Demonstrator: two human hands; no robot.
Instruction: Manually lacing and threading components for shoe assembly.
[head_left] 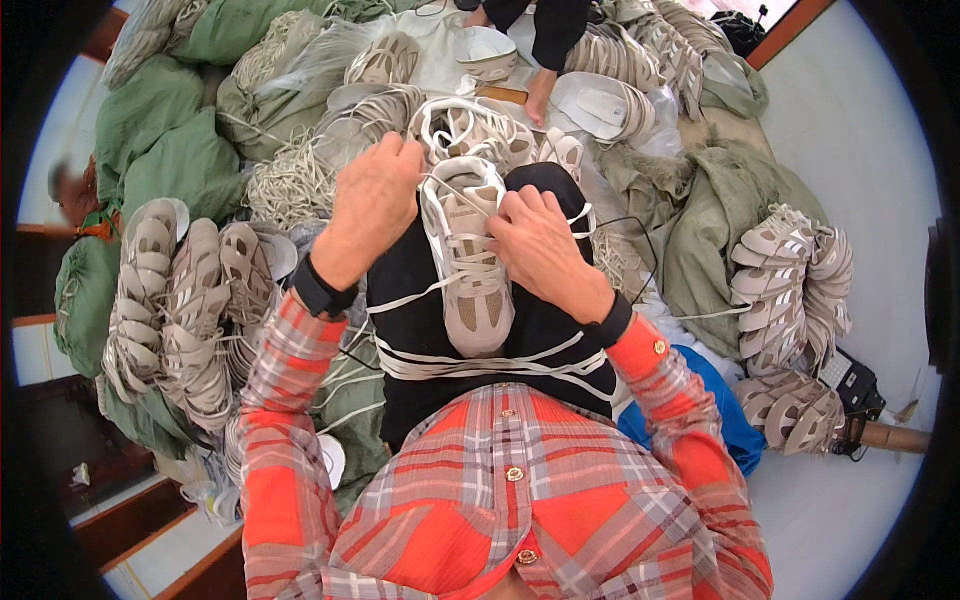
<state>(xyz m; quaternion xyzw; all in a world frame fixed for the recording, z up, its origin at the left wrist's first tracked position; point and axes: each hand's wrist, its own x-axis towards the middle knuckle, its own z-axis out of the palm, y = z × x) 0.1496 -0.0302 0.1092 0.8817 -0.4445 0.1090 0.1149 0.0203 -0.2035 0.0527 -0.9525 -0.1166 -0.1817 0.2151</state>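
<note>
On my lap, between my knees, lies a beige shoe upper with its toe toward me and cream lacing crossing its front. My left hand is at its upper left, fingers pinched on a cream shoelace that stretches across the shoe opening. At the right edge of the lacing, my right hand is closed, its fingertips pinched against the eyelet side; what they hold is mostly hidden. A bundle of loose laces lies across my thighs. More uppers sit just beyond my knees.
Stacked uppers stand at my left and right. Green sacks and a pile of laces lie farther left. Another person's bare foot is ahead. A blue bag lies by my right arm, near a white wall.
</note>
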